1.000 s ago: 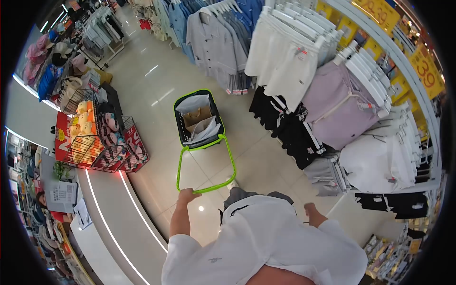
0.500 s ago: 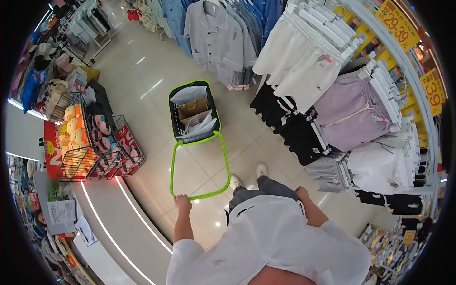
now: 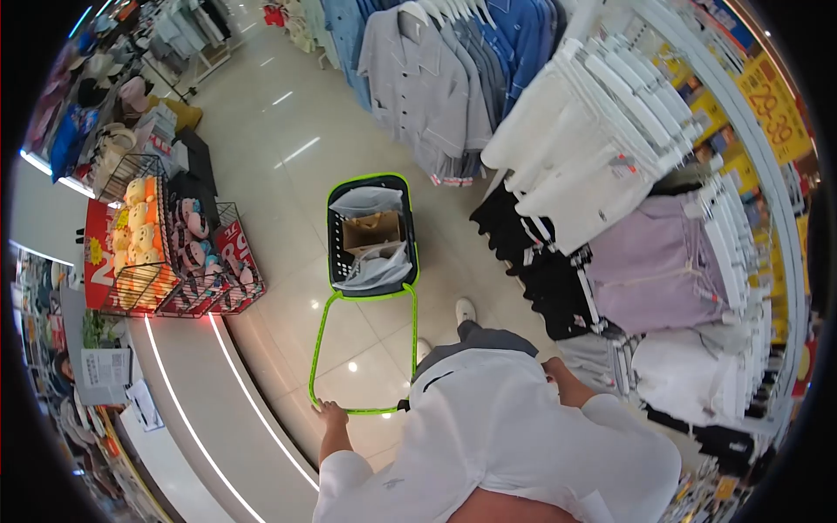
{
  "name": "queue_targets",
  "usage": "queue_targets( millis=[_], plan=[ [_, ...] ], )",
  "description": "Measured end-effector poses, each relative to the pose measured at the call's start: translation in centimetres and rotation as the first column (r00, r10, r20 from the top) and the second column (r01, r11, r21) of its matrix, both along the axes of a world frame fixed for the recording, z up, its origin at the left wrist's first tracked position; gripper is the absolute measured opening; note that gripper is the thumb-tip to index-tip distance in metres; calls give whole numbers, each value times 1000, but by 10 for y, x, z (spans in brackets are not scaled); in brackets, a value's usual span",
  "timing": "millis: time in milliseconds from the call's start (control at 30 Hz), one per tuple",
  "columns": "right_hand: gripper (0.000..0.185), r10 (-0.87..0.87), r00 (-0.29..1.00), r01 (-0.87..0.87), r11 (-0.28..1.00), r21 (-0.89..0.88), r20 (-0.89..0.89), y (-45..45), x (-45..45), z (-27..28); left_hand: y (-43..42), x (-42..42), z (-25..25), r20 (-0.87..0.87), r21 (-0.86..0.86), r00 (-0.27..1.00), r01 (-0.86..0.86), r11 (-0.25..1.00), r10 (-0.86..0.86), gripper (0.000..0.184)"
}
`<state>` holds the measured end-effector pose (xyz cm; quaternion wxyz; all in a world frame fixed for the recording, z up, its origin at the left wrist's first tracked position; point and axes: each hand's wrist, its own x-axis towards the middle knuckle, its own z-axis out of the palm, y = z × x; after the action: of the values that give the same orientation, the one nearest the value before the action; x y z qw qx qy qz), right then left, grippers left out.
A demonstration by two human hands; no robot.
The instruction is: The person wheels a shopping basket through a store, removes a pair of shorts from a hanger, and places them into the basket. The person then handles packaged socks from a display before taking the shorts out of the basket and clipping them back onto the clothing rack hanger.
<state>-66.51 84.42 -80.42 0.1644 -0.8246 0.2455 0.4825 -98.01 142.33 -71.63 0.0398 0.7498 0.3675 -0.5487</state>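
Centrally, the basket [image 3: 338,248] sits on the floor [image 3: 253,187] in front of the person, its green handle [image 3: 319,344] swung out toward them. A paper bag [image 3: 373,231] stands inside between white plastic bags [image 3: 370,201]; what they hold cannot be made out. The left hand [image 3: 331,413] is closed on the handle's near left corner. The handle's near right corner is hidden by the white shirt [image 3: 497,410]. Near the hip, beside the rack side, the right hand [image 3: 555,370] hangs partly covered; whether its fingers are curled or spread, I cannot tell.

Bare floor surrounds the basket. To its left, well apart, stand the toy bins [image 3: 148,261] and the curved counter [image 3: 187,392]; to its right, hanging shorts [image 3: 658,261] edge the aisle. One shoe [image 3: 466,311] shows toe first; the other is mostly covered. Past the basket, grey tops [image 3: 418,83] are cut off by the upper edge. Lower right, small goods blur into the dark rim.
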Motion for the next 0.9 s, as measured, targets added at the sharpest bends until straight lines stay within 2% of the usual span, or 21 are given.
queue_targets(
  millis=[67, 133, 167, 200, 267, 300, 367, 433, 467, 533, 567, 600, 633, 667, 733, 800, 867, 900],
  plan=[
    [30, 20, 1000, -21, 999, 34, 14, -13, 53, 1, -7, 13, -1, -4, 28, 999, -47, 998, 47, 50],
    [13, 283, 958, -279, 958, -67, 46, 61, 108, 71, -14, 27, -8, -38, 126, 999, -2, 992, 7, 44],
    [10, 460, 879, -461, 887, -24, 128, 62, 132, 62, -15, 38, -8, -35, 129, 999, -24, 991, 29, 44],
    [14, 680, 639, -728, 685, -1, 359, 53, 148, 51, -17, 52, 4, -70, 149, 997, -9, 989, 20, 44],
    [19, 697, 515, -795, 606, -27, 498, 57, 183, 35, -26, 70, 21, -122, 164, 992, -19, 986, 39, 44],
    [19, 708, 507, -807, 590, -17, 492, 65, 200, 36, -28, 75, 25, -100, 209, 994, -25, 978, 47, 45],
    [20, 538, 777, -582, 811, 49, 328, 88, 233, 45, -29, 85, 35, -89, 251, 994, -43, 967, 68, 45],
    [21, 511, 809, -546, 836, 50, 292, 103, 252, 54, -32, 90, 45, -24, 279, 993, -103, 955, 115, 46],
    [23, 466, 842, -495, 868, 48, 271, 112, 261, 56, -32, 93, 46, -35, 276, 991, -112, 955, 127, 46],
    [26, 481, 843, -510, 857, 75, 240, 126, 268, 60, -31, 97, 44, -70, 260, 976, -181, 949, 205, 44],
    [26, 480, 841, -513, 854, 85, 250, 134, 271, 62, -31, 95, 30, -72, 254, 974, -191, 948, 215, 44],
    [26, 481, 838, -516, 852, 91, 257, 141, 273, 64, -34, 90, 12, -43, 323, 960, -247, 914, 275, 43],
    [25, 502, 851, -519, 849, 98, 153, 148, 278, 64, -38, 89, 5, -14, 386, 943, -302, 871, 334, 42],
    [25, 516, 844, -531, 843, 88, 147, 154, 279, 66, -40, 91, -5, -18, 376, 938, -315, 871, 347, 42],
    [25, 498, 863, -505, 854, 122, 90, 164, 279, 72, -39, 118, -15, -12, 282, 786, -590, 756, 618, 44],
    [24, 519, 853, -523, 846, 107, 60, 177, 285, 79, -40, 150, -30, 17, 157, 653, -749, 643, 757, 44],
    [23, 519, 854, -518, 847, 120, 26, 188, 291, 87, -45, 177, -58, 49, -69, 520, -850, 522, 853, 41],
    [21, 507, 861, -508, 851, 132, 41, 186, 295, 81, -57, 183, -97, 104, -95, 544, -828, 553, 833, 36]
  ],
)
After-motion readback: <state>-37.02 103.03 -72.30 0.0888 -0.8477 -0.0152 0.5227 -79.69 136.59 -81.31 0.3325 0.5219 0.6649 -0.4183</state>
